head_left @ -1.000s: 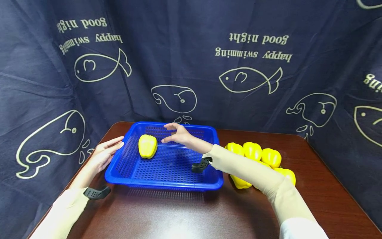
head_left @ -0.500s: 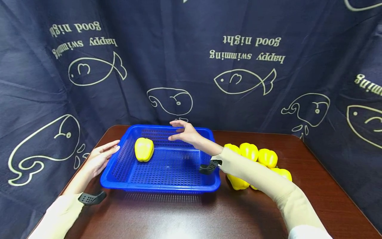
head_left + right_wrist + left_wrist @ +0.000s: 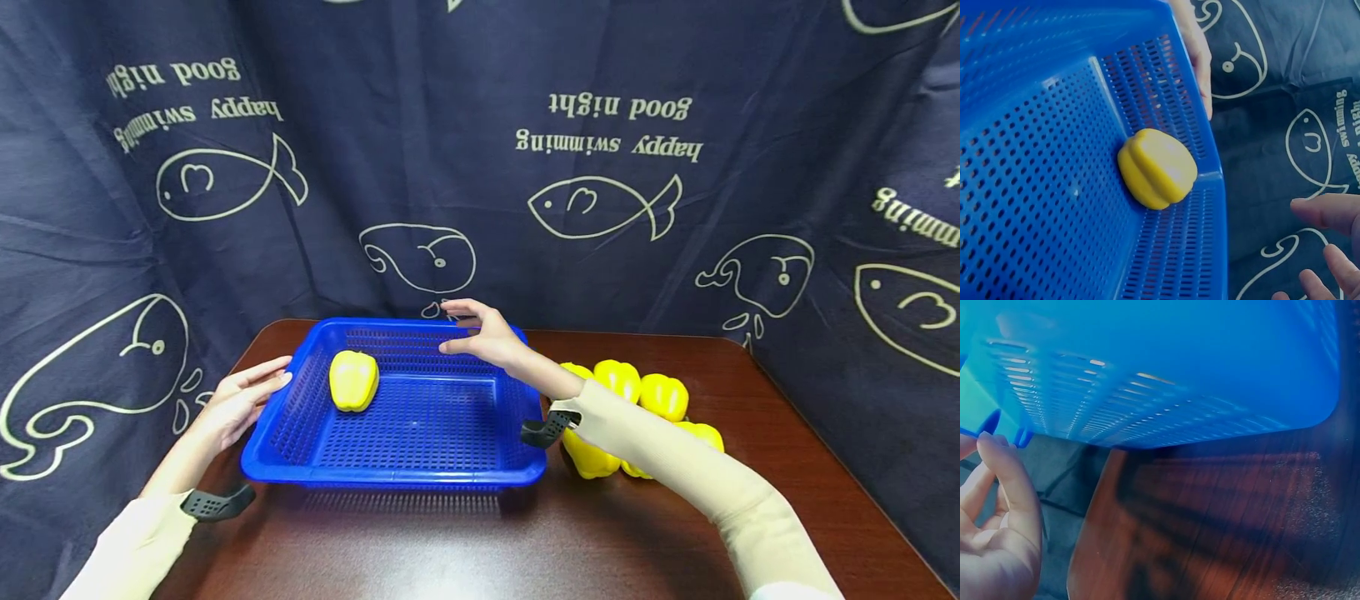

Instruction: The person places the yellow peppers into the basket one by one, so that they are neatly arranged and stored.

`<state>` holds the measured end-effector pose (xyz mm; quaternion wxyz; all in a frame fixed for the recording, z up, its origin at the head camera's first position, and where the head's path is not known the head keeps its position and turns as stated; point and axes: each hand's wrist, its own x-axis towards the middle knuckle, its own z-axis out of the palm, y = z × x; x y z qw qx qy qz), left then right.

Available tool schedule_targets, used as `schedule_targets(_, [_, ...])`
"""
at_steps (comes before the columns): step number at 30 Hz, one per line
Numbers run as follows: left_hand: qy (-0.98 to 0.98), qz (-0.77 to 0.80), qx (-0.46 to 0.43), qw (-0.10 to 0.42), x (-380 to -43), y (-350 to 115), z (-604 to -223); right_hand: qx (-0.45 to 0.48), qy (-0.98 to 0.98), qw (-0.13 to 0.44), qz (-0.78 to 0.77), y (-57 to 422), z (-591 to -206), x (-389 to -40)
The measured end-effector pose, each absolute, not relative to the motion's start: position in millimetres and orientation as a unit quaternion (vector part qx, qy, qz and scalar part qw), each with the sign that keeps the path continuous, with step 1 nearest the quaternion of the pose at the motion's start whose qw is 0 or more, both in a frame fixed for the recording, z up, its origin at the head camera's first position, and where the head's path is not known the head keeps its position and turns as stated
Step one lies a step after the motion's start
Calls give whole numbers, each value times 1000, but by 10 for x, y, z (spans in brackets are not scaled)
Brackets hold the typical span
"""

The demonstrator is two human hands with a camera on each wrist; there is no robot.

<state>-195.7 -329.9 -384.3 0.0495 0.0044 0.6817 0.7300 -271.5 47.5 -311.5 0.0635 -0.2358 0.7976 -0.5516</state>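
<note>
Your right grip [image 3: 490, 336] gapes, left grip [image 3: 234, 405] loose; cup the lower-left glossy yellow bell pepper [image 3: 354, 381], probably light, by its sides.

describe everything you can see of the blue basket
The blue basket is rectangular with rounded corners and looks like plastic. Its rim is broad and smooth, its walls are slotted, and its floor is pierced with rows of small holes. It stands upright on the brown table, opening upward. One yellow bell pepper lies on its floor near the left wall. Fingers of the left hand touch its left rim; the right hand hangs above its far right part, seemingly without contact.
</note>
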Motion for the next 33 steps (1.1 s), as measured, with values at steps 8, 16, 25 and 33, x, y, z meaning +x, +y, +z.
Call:
schedule_targets(8, [693,719,16,54,-1954,-3338,-3827,-234,800,43,-551,655,-3089,-2682])
schedule_targets(16, [714,698,28,46,-1986,-3353,-3809,-242,800,21,-548,845,-3045,-2634])
schedule_targets(25, [691,718,52,64,-2014,-3379,-3830,-261,810,-24,-524,1044,-3062,-2624])
schedule_targets(33, [685,722,73,62,-2043,-3386,-3859,-240,828,-23,-506,1221,-3082,-2564])
